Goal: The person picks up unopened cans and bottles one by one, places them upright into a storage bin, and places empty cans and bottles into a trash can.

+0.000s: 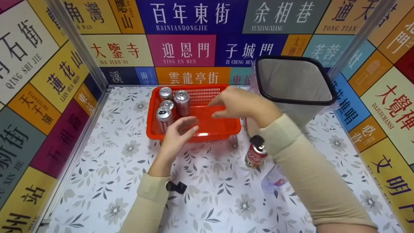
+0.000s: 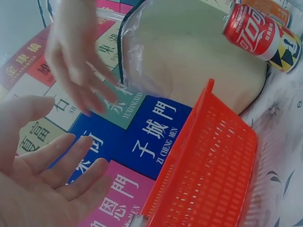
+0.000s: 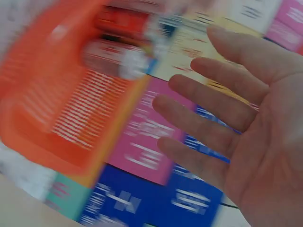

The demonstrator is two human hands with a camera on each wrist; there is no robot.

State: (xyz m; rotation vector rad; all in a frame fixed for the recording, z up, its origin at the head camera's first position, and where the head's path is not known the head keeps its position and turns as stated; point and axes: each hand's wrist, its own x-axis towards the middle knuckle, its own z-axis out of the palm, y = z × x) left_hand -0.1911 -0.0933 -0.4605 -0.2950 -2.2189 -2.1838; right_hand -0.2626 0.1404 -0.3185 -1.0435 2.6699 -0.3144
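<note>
A red plastic basket (image 1: 207, 131) holds several drink cans, among them an upright can (image 1: 182, 103) in its left half. My left hand (image 1: 177, 136) is over the basket's front edge beside the cans, fingers loosely bent around nothing. My right hand (image 1: 237, 103) hovers above the basket's right side; its spread fingers (image 3: 208, 101) hold nothing in the right wrist view. A red cola can (image 1: 255, 156) stands on the table near my right forearm. In the left wrist view, an orange can (image 2: 270, 10) is partly hidden behind the cola can.
A grey bin (image 1: 291, 108) with a black rim and a clear liner stands behind and right of the basket. A clear plastic item (image 1: 274, 179) with a pink label lies by my right sleeve, partly covered. Printed panels (image 1: 181, 50) enclose the flower-patterned table (image 1: 207, 194).
</note>
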